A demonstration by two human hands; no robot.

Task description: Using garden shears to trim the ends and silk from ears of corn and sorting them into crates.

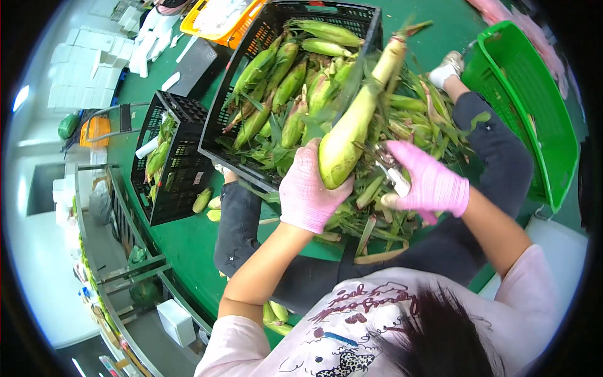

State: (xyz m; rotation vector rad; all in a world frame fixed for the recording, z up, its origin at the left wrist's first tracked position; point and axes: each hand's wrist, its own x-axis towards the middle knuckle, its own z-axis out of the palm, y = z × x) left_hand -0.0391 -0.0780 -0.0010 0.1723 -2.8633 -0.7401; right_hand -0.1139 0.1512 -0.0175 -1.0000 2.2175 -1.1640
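Observation:
My left hand, in a pink knit glove, grips the rounded lower end of an ear of corn. Smooth pale-green husk covers the ear, and its narrow end points up and to the right. Beside it my right hand, also gloved in pink, holds a small metal hand tool with a white handle, possibly pruning shears; the fingers partly hide it. Below both hands, loose corn husks and leaves lie heaped between my legs. A black plastic crate full of unshucked corn stands just ahead.
A green plastic crate stands at the right, beside my leg. Another black crate holding corn is at the left, with a few ears on the green floor. Farther off are an orange basket and stacked white foam boxes.

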